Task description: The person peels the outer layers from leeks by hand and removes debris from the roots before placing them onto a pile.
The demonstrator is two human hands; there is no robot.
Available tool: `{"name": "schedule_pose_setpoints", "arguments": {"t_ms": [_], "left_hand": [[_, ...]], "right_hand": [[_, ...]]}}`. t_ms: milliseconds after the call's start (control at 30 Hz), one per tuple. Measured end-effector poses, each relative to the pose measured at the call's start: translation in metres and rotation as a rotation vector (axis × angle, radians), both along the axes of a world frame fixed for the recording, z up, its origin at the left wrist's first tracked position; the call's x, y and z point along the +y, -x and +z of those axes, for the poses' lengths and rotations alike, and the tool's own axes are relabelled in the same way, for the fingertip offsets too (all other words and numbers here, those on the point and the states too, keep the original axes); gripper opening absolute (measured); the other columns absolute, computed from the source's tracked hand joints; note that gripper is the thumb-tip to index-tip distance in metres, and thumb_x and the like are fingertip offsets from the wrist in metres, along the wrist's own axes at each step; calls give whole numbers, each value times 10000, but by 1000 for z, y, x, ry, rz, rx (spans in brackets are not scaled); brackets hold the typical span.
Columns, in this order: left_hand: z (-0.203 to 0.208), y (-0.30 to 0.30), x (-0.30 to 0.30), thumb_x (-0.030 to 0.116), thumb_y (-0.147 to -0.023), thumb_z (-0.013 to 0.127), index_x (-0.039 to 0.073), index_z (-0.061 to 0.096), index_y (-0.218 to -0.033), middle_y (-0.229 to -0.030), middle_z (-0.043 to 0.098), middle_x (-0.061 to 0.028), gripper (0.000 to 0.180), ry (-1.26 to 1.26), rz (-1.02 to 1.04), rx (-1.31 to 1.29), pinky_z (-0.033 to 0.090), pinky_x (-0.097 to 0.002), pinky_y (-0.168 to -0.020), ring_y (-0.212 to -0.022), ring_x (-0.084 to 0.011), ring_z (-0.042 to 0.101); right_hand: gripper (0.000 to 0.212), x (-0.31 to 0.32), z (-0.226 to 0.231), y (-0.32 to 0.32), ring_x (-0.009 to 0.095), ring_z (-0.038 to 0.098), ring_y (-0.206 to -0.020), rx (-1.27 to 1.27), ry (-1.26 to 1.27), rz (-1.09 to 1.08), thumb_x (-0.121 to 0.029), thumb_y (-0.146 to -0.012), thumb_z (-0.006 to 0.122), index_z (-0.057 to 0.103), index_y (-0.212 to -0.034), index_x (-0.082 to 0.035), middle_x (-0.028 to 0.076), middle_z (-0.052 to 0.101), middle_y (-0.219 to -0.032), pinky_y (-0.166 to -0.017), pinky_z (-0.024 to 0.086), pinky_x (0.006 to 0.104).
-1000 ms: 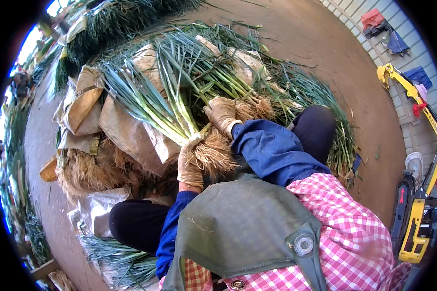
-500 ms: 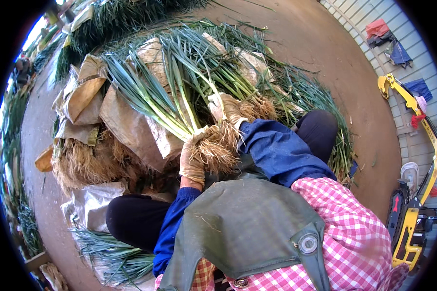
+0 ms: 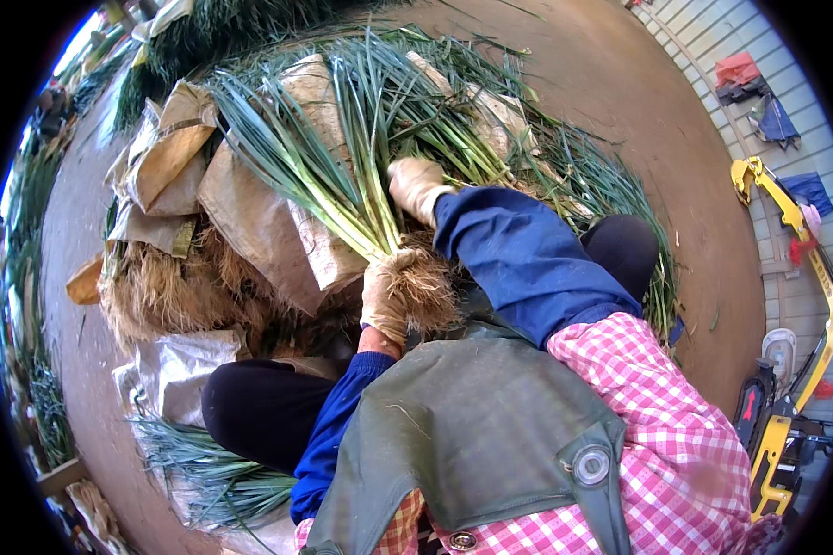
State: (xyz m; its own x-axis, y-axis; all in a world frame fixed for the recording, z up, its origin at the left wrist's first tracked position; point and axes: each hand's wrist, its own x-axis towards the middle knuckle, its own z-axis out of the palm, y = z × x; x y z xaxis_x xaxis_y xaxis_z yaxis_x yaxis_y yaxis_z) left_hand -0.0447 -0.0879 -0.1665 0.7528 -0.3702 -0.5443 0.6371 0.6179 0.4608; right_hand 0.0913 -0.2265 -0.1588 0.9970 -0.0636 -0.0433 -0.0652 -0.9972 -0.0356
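A bunch of green onions (image 3: 329,208) slants up and away from me, its pale stalks low and its dark green leaves fanned out at the top. My left hand (image 3: 385,294), in a worn beige glove, is closed around the bunch just above the shaggy brown roots (image 3: 428,287). Beside the right edge of the stalks is my gloved right hand (image 3: 416,188), its fingers curled in toward the leaves. Whatever it may grip is hidden. More green onions (image 3: 453,143) lie just beyond it.
Tan sacks (image 3: 250,217) lie beneath and left of the bunch. Rooted onions (image 3: 167,287) stick out there. Leaves (image 3: 217,481) spread by my left knee, and a leafy pile (image 3: 620,203) edges the right. A yellow toy-like excavator (image 3: 773,453) stands by the wall.
My right hand has moved slightly up the stalks, and the single onion in it has merged with the bunch. The left hand has shifted a little right, still gripping the bunch.
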Motion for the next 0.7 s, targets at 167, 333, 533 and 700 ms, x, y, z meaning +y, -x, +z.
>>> {"name": "schedule_pose_setpoints", "arguments": {"t_ms": [167,333,533,700], "left_hand": [[3,-1,4,-30,-763,612,-30,582,-941,-768,620,-107,180,-80,97,-27,550,-336,-593,-625,-235,625],[1,0,-14,-18,-749,637,-33,585,-966,-775,617,-99,224,-176,44,-62,539,-320,-584,-616,-222,615],[20,-2,-7,-16,-751,631,-23,585,-931,-730,593,-77,186,-86,114,19,512,-320,-565,-586,-211,588],[9,-9,-6,-18,-757,625,-35,597,-897,-737,605,-89,144,-49,123,12,511,-327,-551,-590,-217,595]], "right_hand": [[562,0,35,-28,335,637,-922,132,-1077,-377,-522,-854,539,651,-986,13,196,667,-962,-784,482,400],[423,-2,40,-32,360,613,-938,44,-527,-177,-434,-810,610,667,-959,-42,199,655,-961,-816,463,425],[213,13,70,3,228,652,-730,-223,-1148,-165,-231,-874,569,608,-891,-22,136,677,-831,-694,498,334],[160,14,87,62,84,386,-428,220,-2022,-254,-149,-934,475,502,-799,-66,-34,429,-582,-379,346,225]]}}
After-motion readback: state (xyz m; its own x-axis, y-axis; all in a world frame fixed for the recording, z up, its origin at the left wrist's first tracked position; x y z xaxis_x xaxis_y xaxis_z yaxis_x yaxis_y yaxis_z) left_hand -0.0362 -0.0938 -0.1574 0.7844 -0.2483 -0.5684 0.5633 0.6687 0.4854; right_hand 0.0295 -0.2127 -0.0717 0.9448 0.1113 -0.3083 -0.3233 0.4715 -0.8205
